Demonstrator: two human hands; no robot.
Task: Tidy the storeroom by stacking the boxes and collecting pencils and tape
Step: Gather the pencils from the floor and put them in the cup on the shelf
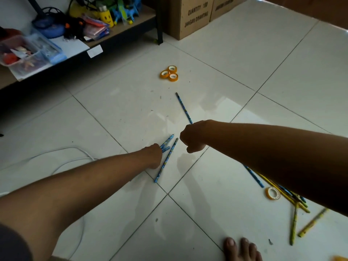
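**Spotter:** Head view puts you in the pencil-collecting step, down on the white tiled floor (235,59). Your left hand (153,156) is low at the floor, its fingers curled round a small bundle of blue pencils (166,143) whose ends fan out past the knuckles. One more blue pencil (166,160) lies flat just beside that hand, touching or nearly touching it; I cannot tell which.

**Operator:** And my right?

**Spotter:** Your right hand (194,136) hangs just above the tile, fingers curled under. Whether they pinch anything I cannot tell, since the back of the hand hides them. A long blue pencil (183,107) runs from near the tape rolls down to that hand, and its near end disappears behind your knuckles, so you may be at the point of taking it.

**Operator:** What does the next move ask of me?

**Spotter:** By my reading, you lift that long pencil by its near end and pass it to the left bundle, then sweep up the loose one beside your left hand. Keep the bundle squeezed as you add to it, or the fanned ends may slip.

**Operator:** What is left after that?

**Spotter:** Plenty. Three orange tape rolls (169,73) sit touching each other, well beyond your hands. A scatter of yellow and blue pencils (282,191) lies under your right forearm, with a clear tape roll (273,193) just beside it. The cardboard boxes (190,16) stand at the far wall.
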